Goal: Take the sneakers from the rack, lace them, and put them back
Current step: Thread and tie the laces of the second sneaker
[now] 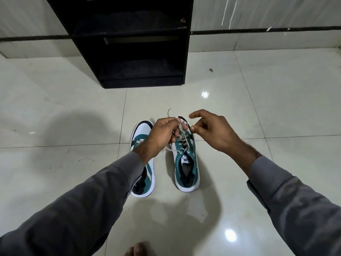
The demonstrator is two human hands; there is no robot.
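Note:
Two green-and-white sneakers stand side by side on the tiled floor, toes pointing at the rack. The right sneaker (pixel 186 167) has a white lace (pixel 181 134) threaded through its eyelets. My left hand (pixel 162 134) hovers over its toe, fingers closed on the lace, one end sticking up past the knuckles. My right hand (pixel 212 130) is just right of it, thumb and fingers slightly apart, holding nothing that I can see. The left sneaker (pixel 143 137) is partly hidden under my left forearm.
A black shoe rack (pixel 129 43) with dark open shelves stands against the wall, just beyond the sneakers. Glossy pale floor tiles (pixel 258 108) surround the shoes. A bare foot (pixel 137 250) shows at the bottom edge.

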